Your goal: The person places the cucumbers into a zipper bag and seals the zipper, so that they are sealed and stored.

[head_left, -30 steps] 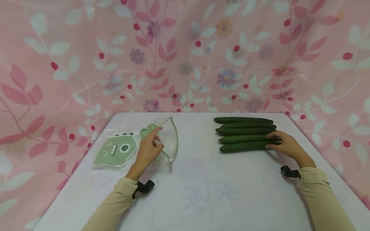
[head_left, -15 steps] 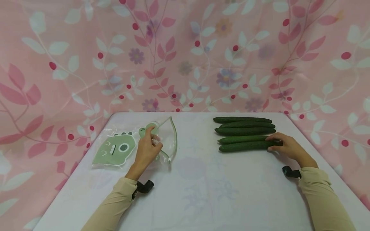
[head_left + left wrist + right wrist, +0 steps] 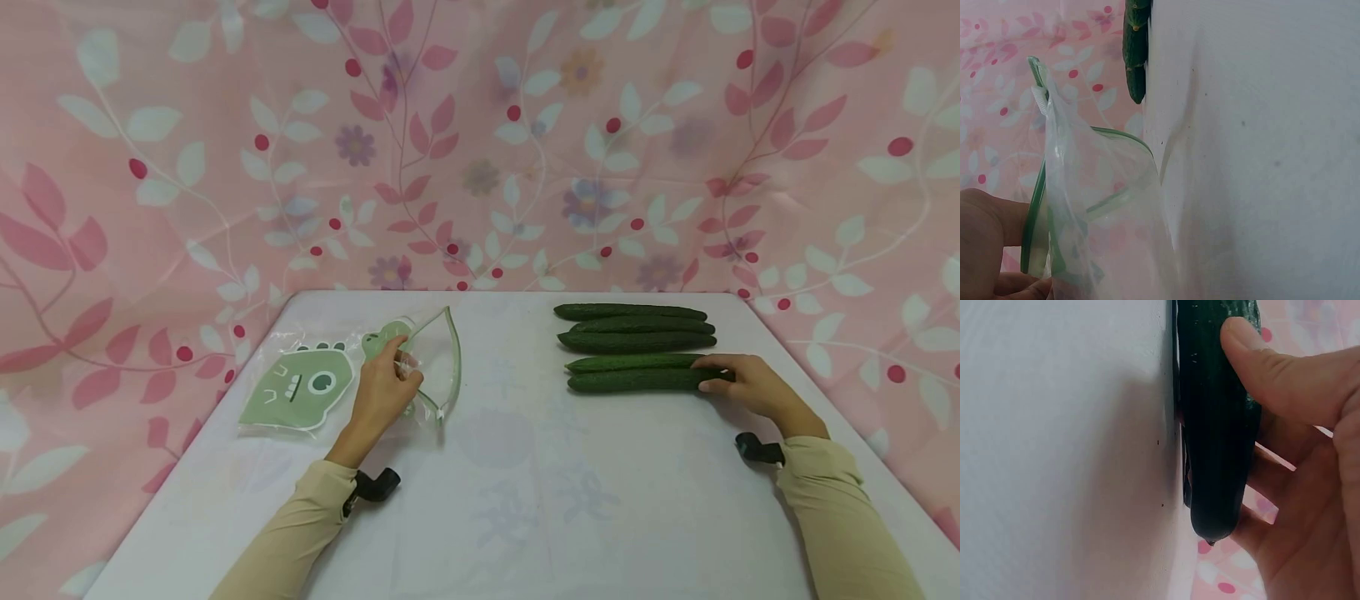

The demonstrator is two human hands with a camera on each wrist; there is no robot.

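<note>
A clear plastic zipper bag (image 3: pixel 298 387) with a green one-eyed monster print lies at the left of the table, its green-edged mouth gaping to the right. My left hand (image 3: pixel 381 396) pinches the bag's rim; in the left wrist view the thumb (image 3: pixel 1013 219) lies against the green zip strip, and the other fingertips are partly hidden. On the right, my right hand (image 3: pixel 753 387) grips the right end of the nearest cucumber (image 3: pixel 637 382). The right wrist view shows the thumb on one side of this cucumber (image 3: pixel 1216 437) and the fingers behind it.
A second cucumber (image 3: pixel 630 363) lies right behind the gripped one. Farther back, across a small gap, more cucumbers (image 3: pixel 637 341) lie side by side. All rest on a white-covered table (image 3: pixel 510 500) with a pink floral curtain (image 3: pixel 480 150) behind.
My right hand has shifted slightly right and toward me, its fingers closing around the nearest cucumber's end. The two near cucumbers now stand apart from those behind. The left hand stays at the bag.
</note>
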